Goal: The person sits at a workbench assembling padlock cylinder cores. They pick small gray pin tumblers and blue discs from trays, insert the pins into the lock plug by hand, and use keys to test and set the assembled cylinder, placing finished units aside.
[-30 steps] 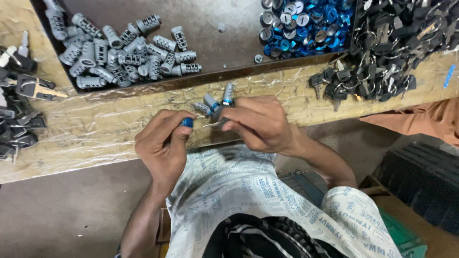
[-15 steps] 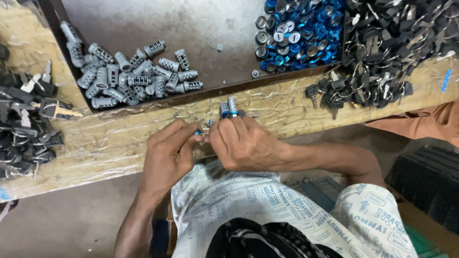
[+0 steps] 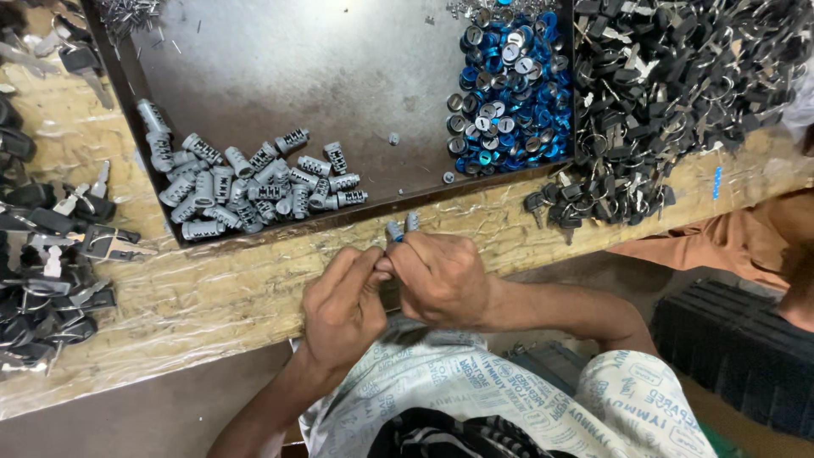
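I clamp my left hand (image 3: 343, 309) and right hand (image 3: 441, 276) together on the cylinders (image 3: 400, 229) over the bench (image 3: 212, 297) edge. Risk: loose pinch, and a part likely drops off the bench.

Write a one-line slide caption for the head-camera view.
Left hand and right hand meet over small grey cylinders at a plank bench, beside a dark tray.
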Demonstrator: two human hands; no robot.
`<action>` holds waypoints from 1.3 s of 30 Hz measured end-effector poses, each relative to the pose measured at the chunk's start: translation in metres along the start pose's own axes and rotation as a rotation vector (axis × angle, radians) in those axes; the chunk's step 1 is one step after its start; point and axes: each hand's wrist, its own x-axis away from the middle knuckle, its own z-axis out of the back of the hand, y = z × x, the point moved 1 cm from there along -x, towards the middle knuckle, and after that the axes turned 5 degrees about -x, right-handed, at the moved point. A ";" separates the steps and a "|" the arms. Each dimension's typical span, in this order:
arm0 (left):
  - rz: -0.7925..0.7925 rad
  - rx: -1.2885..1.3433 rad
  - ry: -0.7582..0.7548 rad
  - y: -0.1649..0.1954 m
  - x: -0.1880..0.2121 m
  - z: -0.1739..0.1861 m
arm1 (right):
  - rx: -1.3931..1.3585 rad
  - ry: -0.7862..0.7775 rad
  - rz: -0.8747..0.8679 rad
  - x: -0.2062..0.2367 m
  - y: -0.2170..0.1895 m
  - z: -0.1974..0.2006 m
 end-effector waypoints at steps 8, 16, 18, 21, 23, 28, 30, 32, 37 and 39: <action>0.064 -0.019 -0.027 0.007 -0.009 0.006 | 0.102 0.007 -0.173 -0.054 0.071 0.060; 0.261 0.185 0.132 -0.007 -0.005 0.015 | 0.507 0.151 -0.038 -0.114 0.150 0.056; 0.410 0.339 0.139 -0.010 0.001 0.019 | 0.457 0.081 -0.107 -0.114 0.140 0.052; 0.432 0.398 0.093 -0.013 0.002 0.020 | 0.126 -0.043 -0.213 -0.099 0.103 0.053; 0.518 0.643 0.020 -0.016 -0.001 0.017 | -0.228 -0.140 -0.278 -0.067 0.061 0.052; 0.609 0.847 -0.143 -0.019 -0.005 0.015 | -0.348 -0.080 -0.135 -0.011 -0.004 0.029; 0.648 0.883 -0.084 -0.017 -0.003 0.016 | -0.247 -0.017 -0.089 -0.008 -0.006 0.029; 0.587 0.780 -0.012 -0.014 0.000 0.017 | -0.184 -0.013 -0.059 -0.023 0.008 0.034; 0.407 0.409 0.138 -0.012 -0.002 0.017 | 0.129 0.112 0.019 -0.103 0.101 0.044; 0.370 0.315 0.096 -0.012 -0.003 0.017 | 0.224 0.102 0.069 -0.119 0.129 0.038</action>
